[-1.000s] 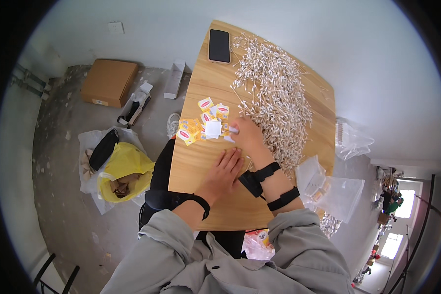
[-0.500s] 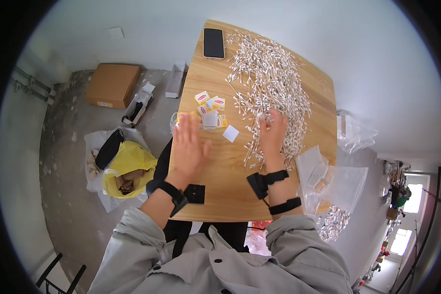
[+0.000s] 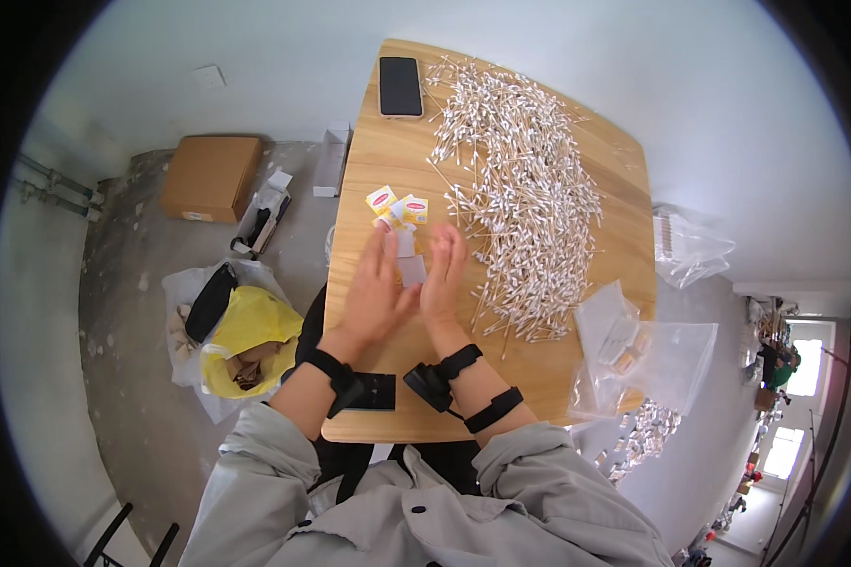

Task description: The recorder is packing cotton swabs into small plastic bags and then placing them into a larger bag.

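Note:
Both of my hands meet over small cards on the wooden table. My left hand [image 3: 376, 291] reaches forward with fingers stretched out, its fingertips over part of the cards, and I see nothing held in it. Close beside its thumb, my right hand [image 3: 443, 272] has its fingers extended and slightly bent; no held thing shows. Between the hands lie a blank white square card [image 3: 412, 271] and another white card [image 3: 406, 244]. Just beyond are yellow-and-white printed cards [image 3: 415, 211]. A wide heap of cotton swabs [image 3: 529, 198] spreads to the right of my right hand.
A phone [image 3: 400, 87] lies at the table's far left corner. Clear plastic bags [image 3: 667, 359] rest at the right edge, and a flat black object [image 3: 373, 392] near the front. On the floor at left are a cardboard box [image 3: 211, 178] and a yellow bag [image 3: 255, 326].
My right hand has moved left from the swab heap to the cards beside my left hand. My left hand has shifted slightly right. The white and printed cards lie closer together.

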Demonstrator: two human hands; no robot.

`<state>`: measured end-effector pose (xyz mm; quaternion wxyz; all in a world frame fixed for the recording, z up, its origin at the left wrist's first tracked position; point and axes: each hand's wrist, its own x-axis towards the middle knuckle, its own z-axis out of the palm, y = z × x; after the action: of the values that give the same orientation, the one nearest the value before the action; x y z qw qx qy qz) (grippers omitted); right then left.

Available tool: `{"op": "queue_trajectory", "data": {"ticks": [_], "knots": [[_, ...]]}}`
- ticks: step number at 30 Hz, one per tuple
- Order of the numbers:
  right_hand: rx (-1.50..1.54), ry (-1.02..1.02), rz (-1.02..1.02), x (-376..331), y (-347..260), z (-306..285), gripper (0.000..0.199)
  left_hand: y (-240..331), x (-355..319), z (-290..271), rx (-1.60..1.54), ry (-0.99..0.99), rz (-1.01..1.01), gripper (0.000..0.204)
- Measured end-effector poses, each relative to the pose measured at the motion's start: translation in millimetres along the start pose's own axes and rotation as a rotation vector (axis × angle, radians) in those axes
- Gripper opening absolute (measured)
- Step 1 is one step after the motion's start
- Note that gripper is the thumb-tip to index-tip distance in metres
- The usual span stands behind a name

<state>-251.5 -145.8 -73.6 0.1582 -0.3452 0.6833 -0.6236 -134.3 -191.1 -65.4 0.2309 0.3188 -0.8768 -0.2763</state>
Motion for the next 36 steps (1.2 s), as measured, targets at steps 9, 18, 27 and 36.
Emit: {"op": "queue_trajectory", "data": {"ticks": [9, 18, 27, 36], "knots": [[-0.289, -0.139, -0.177, 55.3, 8.3, 14.9, 0.037, -50.0, 70.7, -2.1, 0.195, -0.056, 0.089, 0.067], [-0.249, -0.404, -0.238, 11.9, 1.1, -1.3, 0.035, -27.4, 15.1, -32.8, 0.075, -0.223, 0.337, 0.08], [-0.01, -0.168, -0.012, -59.7, -4.2, -13.5, 0.037, -3.0, -53.0, -20.4, 0.211, -0.163, 0.28, 0.084], [-0.055, 0.006, 0.1, -71.6, -15.1, 9.6, 0.039, 6.5, -63.5, -12.1, 0.21, -0.142, 0.14, 0.092]]}}
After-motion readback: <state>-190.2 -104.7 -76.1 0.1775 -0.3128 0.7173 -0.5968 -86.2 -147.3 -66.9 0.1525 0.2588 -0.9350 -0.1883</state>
